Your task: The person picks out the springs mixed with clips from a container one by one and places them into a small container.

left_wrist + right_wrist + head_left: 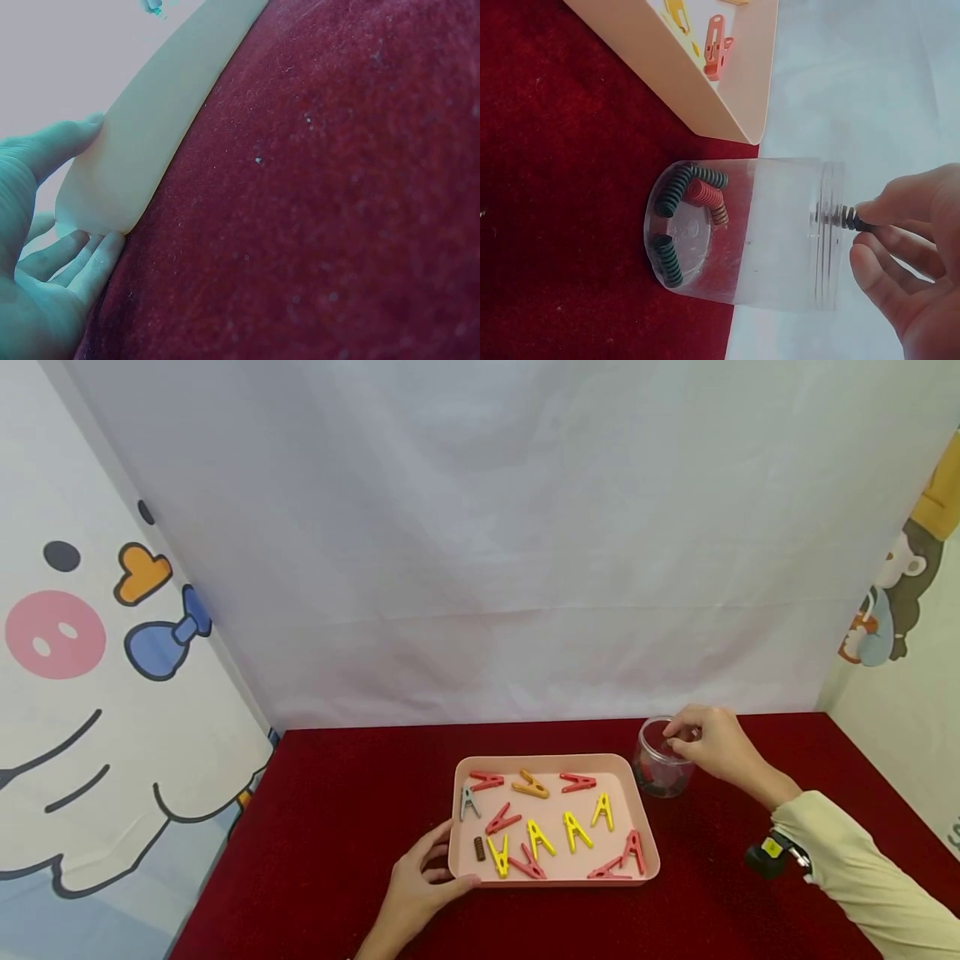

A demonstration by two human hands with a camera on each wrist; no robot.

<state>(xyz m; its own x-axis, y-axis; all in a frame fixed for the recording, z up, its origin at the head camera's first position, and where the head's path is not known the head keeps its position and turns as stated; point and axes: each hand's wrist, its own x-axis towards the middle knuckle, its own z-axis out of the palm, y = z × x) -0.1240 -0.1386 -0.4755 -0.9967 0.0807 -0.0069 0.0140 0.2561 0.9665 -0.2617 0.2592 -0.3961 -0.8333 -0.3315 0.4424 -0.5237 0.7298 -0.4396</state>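
Observation:
My left hand (420,885) holds the front left corner of a pink tray (615,839), thumb along the front wall and fingers at the left side. In the tray lie several clothespins, among them a yellow one (577,832), a red one (502,817) and an orange one (531,784), plus a small brown spring (480,849). My right hand (716,743) is over the mouth of a clear plastic jar (780,255). Its thumb and fingers pinch a dark coil spring (851,218) at the rim. Inside, at the bottom, are dark green springs (673,191) and a red spring (705,193).
A dark red cloth (337,810) covers the table under tray and jar. The jar stands just beyond the tray's right side. A white curtain (525,568) hangs along the back edge, with cartoon-printed sheets at both sides.

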